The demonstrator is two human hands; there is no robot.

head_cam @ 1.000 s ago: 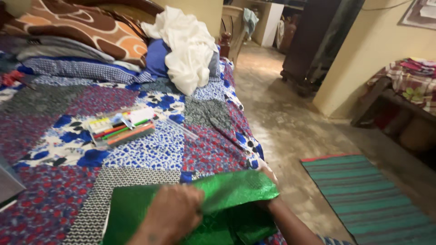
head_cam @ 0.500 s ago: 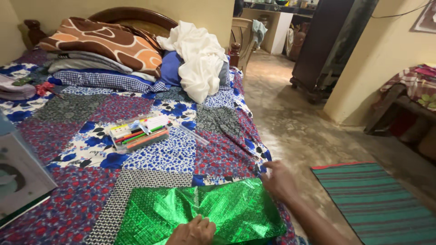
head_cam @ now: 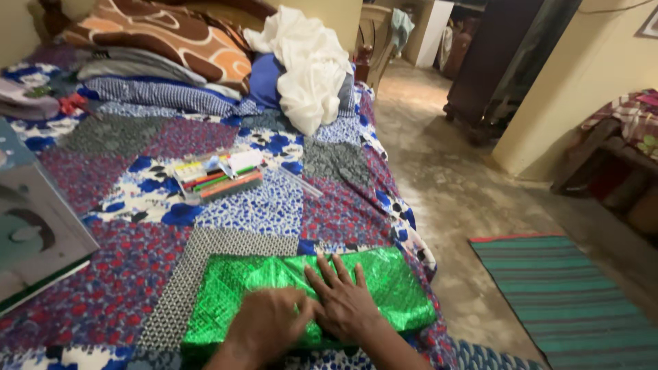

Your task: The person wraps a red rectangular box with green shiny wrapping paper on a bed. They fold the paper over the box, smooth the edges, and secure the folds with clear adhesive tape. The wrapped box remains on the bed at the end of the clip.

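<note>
A flat parcel covered in shiny green wrapping paper (head_cam: 233, 284) lies on the patchwork bedspread (head_cam: 123, 281) near the bed's front edge. My right hand (head_cam: 343, 298) rests flat on top of it, fingers spread and pointing away from me. My left hand (head_cam: 267, 325) presses the paper just to the left, its fingers blurred and partly under the right hand. Neither hand grips anything.
A clear case of coloured pens (head_cam: 218, 177) lies mid-bed, a clear ruler (head_cam: 299, 181) beside it. A grey box (head_cam: 34, 233) sits at the left. Pillows (head_cam: 157, 41) and white cloth (head_cam: 312, 65) are piled at the headboard. A striped green rug (head_cam: 576, 294) covers the floor on the right.
The green paper, loose and lifted a second ago, now lies folded flat over the parcel. My right hand moved from the paper's right edge onto its top; the left hand pressed down beside it.
</note>
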